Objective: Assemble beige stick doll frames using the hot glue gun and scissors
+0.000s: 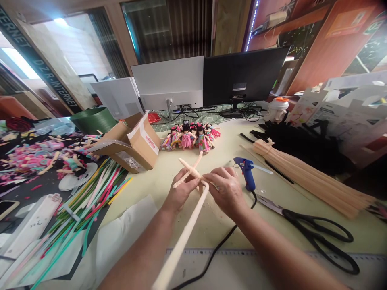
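Both hands meet over the middle of the table around a cream pipe cleaner figure (pixel 193 171) made of bent, twisted stems. My left hand (pixel 178 191) pinches it from the left, with a twisted arm-like piece sticking out past the fingers. From the right, my right hand (pixel 225 187) grips it near a bend, fingertips pressed together. One long stem (pixel 184 237) runs from that bend down toward me. A blue glue gun (pixel 247 173) lies just right of my right hand, and large black-handled scissors (pixel 302 221) lie nearer me.
Finished dolls (pixel 189 137) stand behind the hands, beside an open cardboard box (pixel 133 145). Colored pipe cleaners (pixel 81 209) lie at left; a beige bundle (pixel 308 173) lies at right. A black cord (pixel 223 245) crosses the table. Two monitors (pixel 242 76) stand at the back.
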A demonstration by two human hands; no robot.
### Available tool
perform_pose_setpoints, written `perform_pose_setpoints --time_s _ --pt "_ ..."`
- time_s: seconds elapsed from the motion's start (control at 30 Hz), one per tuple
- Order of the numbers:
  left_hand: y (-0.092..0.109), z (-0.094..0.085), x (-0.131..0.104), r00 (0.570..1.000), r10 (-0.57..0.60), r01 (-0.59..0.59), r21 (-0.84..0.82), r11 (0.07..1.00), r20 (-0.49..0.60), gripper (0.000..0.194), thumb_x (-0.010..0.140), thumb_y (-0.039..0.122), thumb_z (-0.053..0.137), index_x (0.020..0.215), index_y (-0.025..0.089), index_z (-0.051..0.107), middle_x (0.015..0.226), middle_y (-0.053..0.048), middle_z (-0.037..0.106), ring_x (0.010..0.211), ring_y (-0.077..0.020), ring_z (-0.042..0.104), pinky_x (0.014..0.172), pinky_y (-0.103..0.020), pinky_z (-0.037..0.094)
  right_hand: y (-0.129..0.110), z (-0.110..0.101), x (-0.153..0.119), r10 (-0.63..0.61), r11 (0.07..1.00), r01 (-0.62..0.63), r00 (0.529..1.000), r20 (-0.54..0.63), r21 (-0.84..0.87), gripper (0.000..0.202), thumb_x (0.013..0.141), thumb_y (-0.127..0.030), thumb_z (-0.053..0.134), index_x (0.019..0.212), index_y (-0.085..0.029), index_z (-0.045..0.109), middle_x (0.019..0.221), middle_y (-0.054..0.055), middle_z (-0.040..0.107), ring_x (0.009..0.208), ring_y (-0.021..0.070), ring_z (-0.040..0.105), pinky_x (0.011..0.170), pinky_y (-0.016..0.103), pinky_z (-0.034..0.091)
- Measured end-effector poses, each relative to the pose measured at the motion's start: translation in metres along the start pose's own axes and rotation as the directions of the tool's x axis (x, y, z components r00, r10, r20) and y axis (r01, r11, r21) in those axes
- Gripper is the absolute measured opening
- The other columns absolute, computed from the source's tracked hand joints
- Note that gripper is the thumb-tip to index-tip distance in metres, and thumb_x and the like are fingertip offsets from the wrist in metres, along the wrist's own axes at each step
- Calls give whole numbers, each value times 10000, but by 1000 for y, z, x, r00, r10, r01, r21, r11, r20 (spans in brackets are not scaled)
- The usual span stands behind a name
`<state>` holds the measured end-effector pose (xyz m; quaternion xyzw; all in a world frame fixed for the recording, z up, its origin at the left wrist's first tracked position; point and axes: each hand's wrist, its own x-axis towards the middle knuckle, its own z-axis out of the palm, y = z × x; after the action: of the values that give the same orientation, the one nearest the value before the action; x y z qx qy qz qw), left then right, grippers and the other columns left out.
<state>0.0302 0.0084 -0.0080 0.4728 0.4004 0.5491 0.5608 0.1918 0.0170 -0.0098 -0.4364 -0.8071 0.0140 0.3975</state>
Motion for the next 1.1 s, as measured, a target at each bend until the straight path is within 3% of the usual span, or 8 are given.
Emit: perform_pose_setpoints --time_s 0.13,0.27,0.5,0.7,0.8,0.97,1.1 --pt "-3 1 1 998 65 -65 14 998 -7 114 745 205 663 745 163 557 700 14 535 696 -114 506 673 -237 428 -4 0 0 57 995 -60 998 34 76 175 888 -261 549 804 -227 698 821 46 633 810 196 502 770 347 379" --pt "-3 1 -1 999 43 -41 66 997 -27 133 726 234 676 782 173 572 727 13 558 709 -119 521 690 -243 439 -7 1 1 212 938 -226 974 78 264 198 873 -290 559 707 -208 628 765 38 598 780 187 525 716 316 408" --pt "5 5 -4 995 98 -82 307 948 -37 101 748 234 638 730 178 556 694 18 545 659 -118 522 638 -229 431 -3 6 0 476 662 -551 833 283 508 201 793 -373 617 693 -201 591 725 12 593 687 162 535 628 276 402" --pt "3 5 -5 984 178 -164 337 927 -12 50 770 215 613 775 186 573 702 13 580 621 -117 542 623 -235 440 -2 7 -1 485 496 -618 780 396 610 238 792 -416 615 709 -193 599 648 -21 535 607 123 447 587 262 354" --pt "2 3 -7 974 221 -220 363 905 40 44 791 216 595 818 192 570 821 -8 611 653 -120 560 632 -243 446 -5 3 3 481 349 -645 746 461 680 231 752 -386 657 675 -178 595 626 -26 529 590 109 426 578 255 334" --pt "5 0 -10 924 340 -376 564 735 173 98 824 201 562 920 202 581 900 -38 596 831 -164 572 756 -273 446 -3 2 4 438 74 -666 690 576 742 158 663 -279 708 617 -167 606 557 -31 506 540 92 391 544 250 290" --pt "8 1 -12 837 477 -529 622 578 268 88 855 222 535 937 213 564 922 -51 587 895 -183 559 815 -303 436 -2 5 2 432 92 -639 717 547 764 48 667 -214 668 665 -169 651 626 -11 566 592 103 439 581 252 321"
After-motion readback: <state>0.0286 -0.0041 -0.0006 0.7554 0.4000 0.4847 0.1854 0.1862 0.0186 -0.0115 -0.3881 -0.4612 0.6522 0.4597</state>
